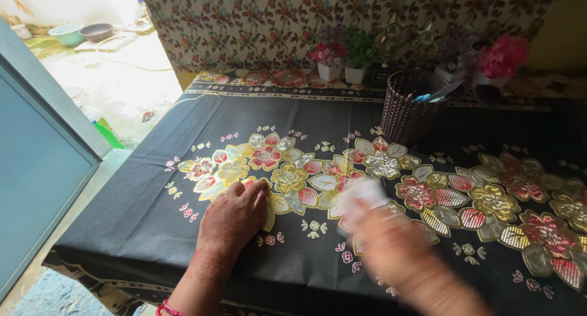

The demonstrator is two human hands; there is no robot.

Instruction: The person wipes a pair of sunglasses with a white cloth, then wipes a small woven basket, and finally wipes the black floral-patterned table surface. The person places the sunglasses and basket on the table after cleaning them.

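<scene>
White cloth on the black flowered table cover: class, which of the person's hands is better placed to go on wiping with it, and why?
Right. The right hand, blurred mid-motion, seems to grip the white cloth on the black flowered table cover. The left hand lies flat, empty, likely steadying it.

basket (406, 108) on tablecloth (153, 187), pots (342, 72) behind

A table draped in a black cloth (153, 212) patterned with gold, red and silver flowers bears a dark woven basket (406, 111) and small pots of flowers (330, 62) along its far edge, against a floral wall hanging.
</scene>
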